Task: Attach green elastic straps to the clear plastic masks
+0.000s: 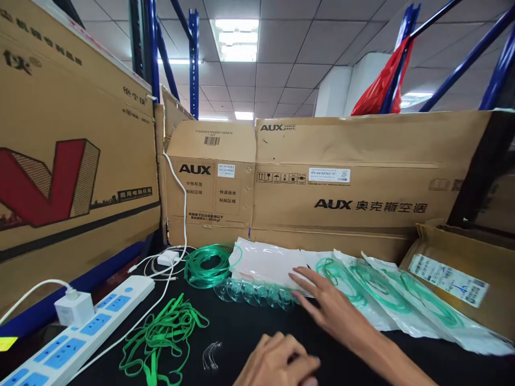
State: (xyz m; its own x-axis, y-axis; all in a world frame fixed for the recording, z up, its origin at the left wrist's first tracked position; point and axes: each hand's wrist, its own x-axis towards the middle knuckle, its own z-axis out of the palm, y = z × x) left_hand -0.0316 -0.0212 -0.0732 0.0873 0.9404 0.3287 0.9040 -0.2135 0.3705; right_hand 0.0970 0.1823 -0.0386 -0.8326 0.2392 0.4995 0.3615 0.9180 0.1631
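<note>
My right hand reaches forward from the lower right, fingers spread and flat, with the fingertips on the edge of a stack of white plastic bags. It holds nothing. Just left of the fingertips lies a row of clear plastic masks, and behind them a coil of green tubing. My left hand rests at the bottom edge on the black tabletop with its fingers curled in; nothing shows inside it. Sealed bags with green tubing lie overlapping to the right of my right hand.
Loose green elastic bands and small clear clips lie at front left. A white power strip with a plugged-in charger and white cables sits far left. AUX cardboard boxes wall the back; an open carton stands right.
</note>
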